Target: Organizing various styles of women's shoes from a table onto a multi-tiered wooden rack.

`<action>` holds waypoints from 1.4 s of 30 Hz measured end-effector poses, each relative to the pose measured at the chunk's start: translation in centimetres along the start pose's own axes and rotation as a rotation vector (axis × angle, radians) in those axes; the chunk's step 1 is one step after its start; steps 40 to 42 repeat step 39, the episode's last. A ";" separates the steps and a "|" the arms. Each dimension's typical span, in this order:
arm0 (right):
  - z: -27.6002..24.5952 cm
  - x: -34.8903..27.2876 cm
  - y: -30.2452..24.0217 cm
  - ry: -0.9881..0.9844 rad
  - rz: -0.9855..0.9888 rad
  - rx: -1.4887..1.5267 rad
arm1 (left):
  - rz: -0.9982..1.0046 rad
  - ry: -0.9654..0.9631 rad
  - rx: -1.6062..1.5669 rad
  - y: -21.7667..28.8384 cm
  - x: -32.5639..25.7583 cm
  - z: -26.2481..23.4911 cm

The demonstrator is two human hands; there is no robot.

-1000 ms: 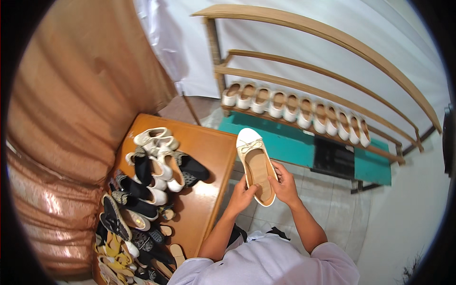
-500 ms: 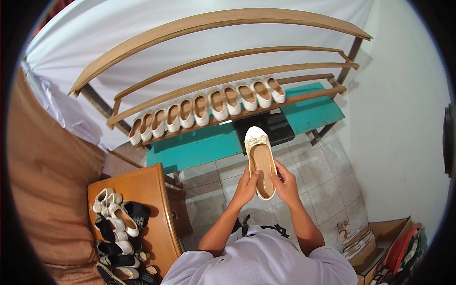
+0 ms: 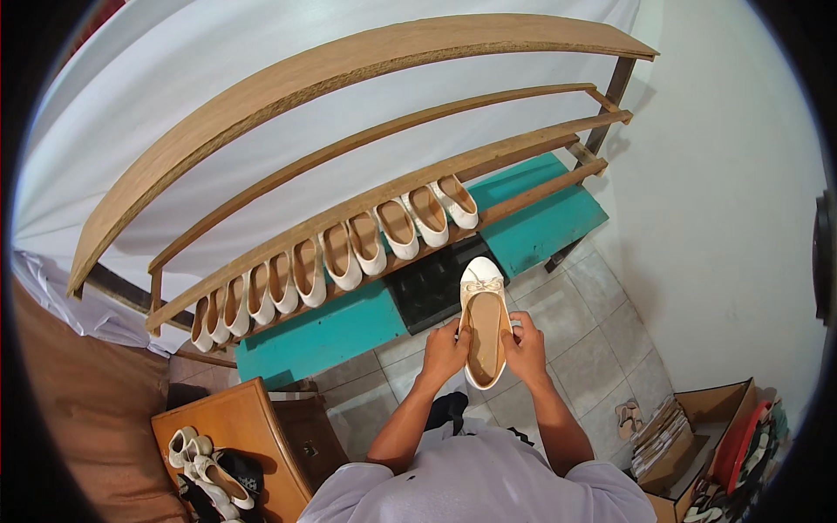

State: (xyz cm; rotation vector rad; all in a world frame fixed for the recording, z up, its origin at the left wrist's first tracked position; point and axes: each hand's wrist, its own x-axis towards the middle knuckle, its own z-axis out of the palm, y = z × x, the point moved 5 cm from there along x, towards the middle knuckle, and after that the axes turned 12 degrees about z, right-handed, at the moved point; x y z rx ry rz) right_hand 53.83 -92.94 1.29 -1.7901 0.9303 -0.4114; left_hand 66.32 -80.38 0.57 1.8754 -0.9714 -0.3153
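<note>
A white ballet flat (image 3: 482, 275) with a small bow and a tan insole points away from me, held in both hands. My left hand (image 3: 445, 349) grips its left side with the thumb at the rim. On the opposite side, my right hand (image 3: 526, 343) is closed on the edge near the heel. Beyond it, a row of similar white flats (image 3: 351, 254) stands side by side on the lower rails of a wooden shoe rack (image 3: 392, 166), heels toward me.
Below the rack runs a turquoise bench (image 3: 327, 336) with a black panel (image 3: 436, 283). A wooden cabinet (image 3: 218, 405) at lower left bears several shoes (image 3: 218, 478). At lower right stands a cardboard box (image 3: 697, 444), near a pair of sandals (image 3: 628, 420) on the tiled floor.
My view has turned and shifted toward the rack, so the rack and cabinet sit further left and the row looks closer. The flat stays in both hands, now slightly lower in view.
</note>
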 end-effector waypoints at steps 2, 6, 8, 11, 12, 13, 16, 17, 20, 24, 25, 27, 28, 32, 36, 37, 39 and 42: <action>-0.5 3.0 -0.1 0.020 0.017 0.072 | 0.059 0.051 -0.033 0.1 2.8 0.4; -0.9 7.3 -0.5 0.040 0.056 -0.005 | -0.019 -0.021 -0.034 -0.5 7.0 1.0; -1.1 9.5 0.0 0.066 0.056 -0.033 | -0.027 -0.065 -0.066 -0.3 9.1 1.4; -1.8 12.0 0.6 0.078 0.049 -0.014 | -0.022 -0.081 -0.095 -1.0 11.4 2.4; -1.8 12.8 0.8 0.078 0.052 -0.011 | -0.023 -0.084 -0.092 -1.4 12.0 2.8; -2.1 13.5 0.7 0.132 0.000 0.001 | -0.014 -0.079 -0.123 -1.6 12.8 3.2; -2.8 15.2 0.8 0.187 -0.053 0.002 | -0.017 -0.094 -0.141 -2.0 14.5 4.1; -3.1 15.8 0.8 0.188 -0.057 -0.011 | -0.027 -0.110 -0.131 -2.1 15.1 4.4; -3.6 17.7 0.8 0.125 -0.005 -0.030 | -0.025 -0.098 -0.041 -2.0 16.9 4.7; -3.9 20.6 1.5 0.070 0.003 -0.123 | -0.074 -0.117 -0.022 -1.5 19.3 5.3; -3.8 21.6 1.6 0.047 0.031 -0.029 | -0.085 -0.094 -0.012 -1.7 19.9 5.4; -3.8 23.7 1.7 0.002 0.048 0.061 | -0.106 -0.048 0.000 -2.3 21.3 6.1; -3.9 24.8 1.2 -0.034 0.046 0.092 | -0.085 0.023 -0.015 -2.4 22.3 6.3; -4.0 29.9 1.4 -0.161 -0.052 0.076 | -0.115 0.193 -0.060 -2.6 25.6 7.5; -3.9 34.3 0.6 -0.251 -0.046 0.073 | -0.098 0.240 0.047 -3.4 28.9 8.1; -3.6 35.3 0.6 -0.279 -0.092 0.095 | -0.088 0.278 0.047 -3.7 29.7 8.3; -3.0 37.2 0.8 -0.330 -0.144 0.114 | -0.079 0.313 0.105 -4.4 30.7 8.7; -3.0 37.2 0.8 -0.330 -0.144 0.114 | -0.079 0.313 0.105 -4.4 30.7 8.7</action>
